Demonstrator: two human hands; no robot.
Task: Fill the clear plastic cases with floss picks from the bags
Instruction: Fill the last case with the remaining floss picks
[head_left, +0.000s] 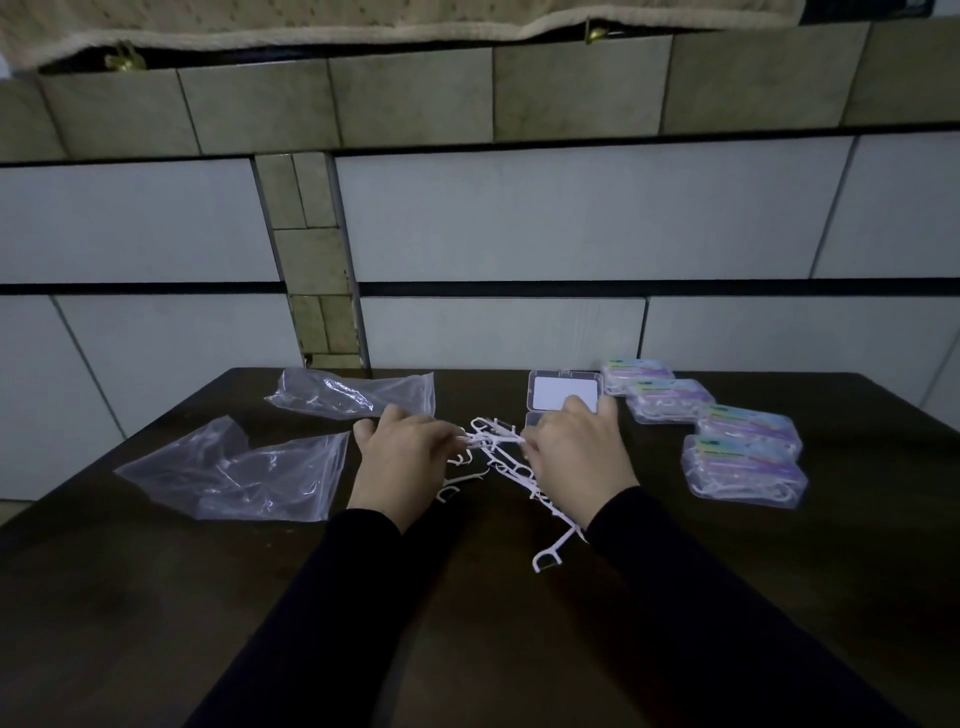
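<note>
Loose white floss picks (498, 460) lie scattered on the dark table (156, 597) between my hands. My left hand (402, 457) pinches a small bunch of picks at its fingertips. My right hand (579, 449) has curled fingers on the same bunch from the right side. Behind my right hand an open clear plastic case (550, 389) lies flat, its lid up with a white panel showing. Two clear plastic bags (358, 395) (244, 478) lie to the left, holding a few picks. One floss pick (556, 551) lies apart, nearer to me.
Several filled, closed cases with coloured labels (743, 457) sit in a row at the right, running from the wall toward me. A tiled wall (519, 218) rises directly behind the table's far edge.
</note>
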